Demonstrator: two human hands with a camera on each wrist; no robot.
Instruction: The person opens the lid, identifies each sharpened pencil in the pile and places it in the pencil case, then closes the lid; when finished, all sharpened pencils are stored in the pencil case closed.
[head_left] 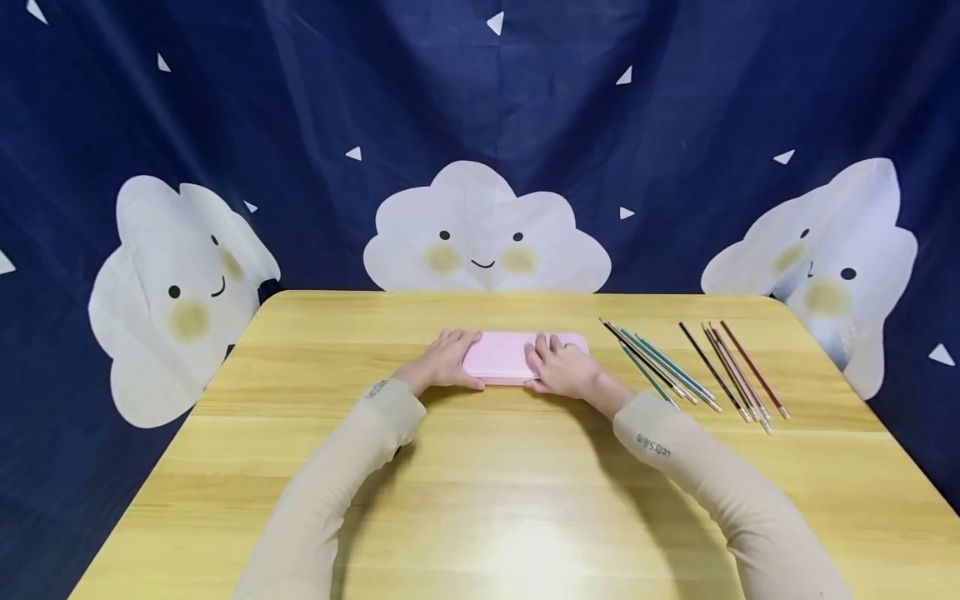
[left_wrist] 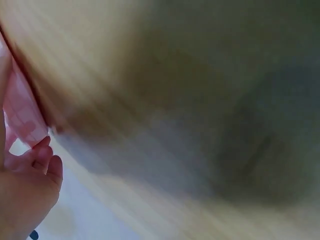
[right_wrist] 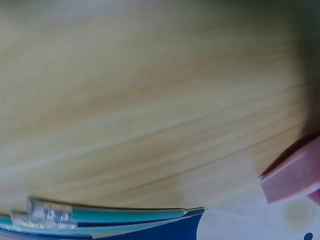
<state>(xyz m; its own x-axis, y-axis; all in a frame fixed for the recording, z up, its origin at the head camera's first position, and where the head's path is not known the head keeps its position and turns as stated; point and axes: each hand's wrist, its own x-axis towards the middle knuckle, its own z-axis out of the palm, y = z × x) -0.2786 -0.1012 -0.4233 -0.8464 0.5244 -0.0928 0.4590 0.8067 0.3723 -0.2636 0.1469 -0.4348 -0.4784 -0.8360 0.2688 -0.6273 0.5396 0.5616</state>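
Observation:
A pink, flat, rounded case, like a pencil case [head_left: 504, 357], lies on the wooden table in front of me, its lid down. My left hand [head_left: 446, 360] grips its left end, thumb at the near edge and fingers toward the far side. On the right part of the case, my right hand [head_left: 566, 368] has its fingers bent over the top and its thumb at the near edge. The left wrist view shows the case's end [left_wrist: 22, 110] against the left hand [left_wrist: 30, 190]. Only a corner of the case [right_wrist: 295, 175] appears in the right wrist view.
Right of the case lie two loose groups of pencils: several teal and dark ones [head_left: 675, 369] nearer, several black, pinkish and dark red ones [head_left: 753, 368] farther right. My right forearm passes close to the nearer group. Behind the table [head_left: 487, 483] hangs a blue curtain [head_left: 315, 83] with clouds.

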